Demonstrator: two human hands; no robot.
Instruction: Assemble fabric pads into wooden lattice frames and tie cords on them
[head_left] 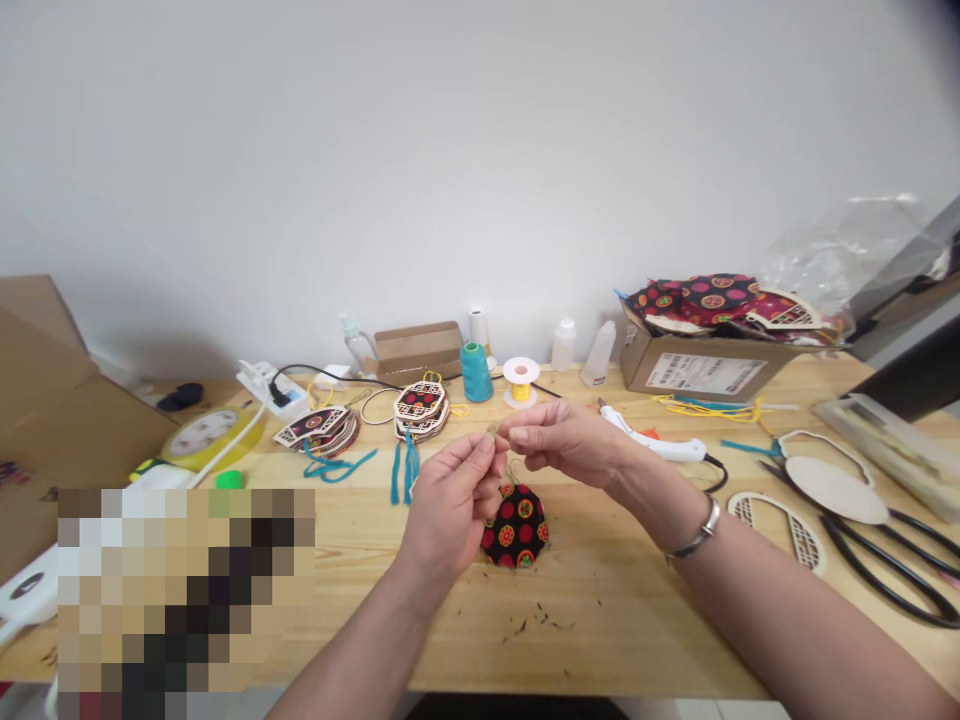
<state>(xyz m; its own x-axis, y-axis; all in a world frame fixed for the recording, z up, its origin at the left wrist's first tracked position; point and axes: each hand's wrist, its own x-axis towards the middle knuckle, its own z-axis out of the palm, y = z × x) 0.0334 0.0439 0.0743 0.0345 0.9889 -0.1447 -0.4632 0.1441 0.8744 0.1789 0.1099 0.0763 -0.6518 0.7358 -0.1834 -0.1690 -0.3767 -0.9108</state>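
Observation:
My left hand (454, 495) and my right hand (559, 440) meet over the middle of the table, both closed in a pinch with fingertips almost touching. Something tiny and yellowish shows between the fingertips, too small to name. Just below them lies a black fabric octagon (517, 530) with red and yellow flower dots; a thin cord (515, 470) seems to rise from its top edge toward my fingers. My left hand covers part of its left side. Behind the hands stand a teal thread cone (475, 372) and a spool of yellow cord (520, 382).
Finished-looking wooden lattice ornaments (421, 408) with teal cords lie left of centre. To the right are a white glue gun (660, 440), black-handled scissors (885, 570) and a carton (701, 368) of patterned pieces. A tape roll (214, 440) and a power strip (281, 395) sit left.

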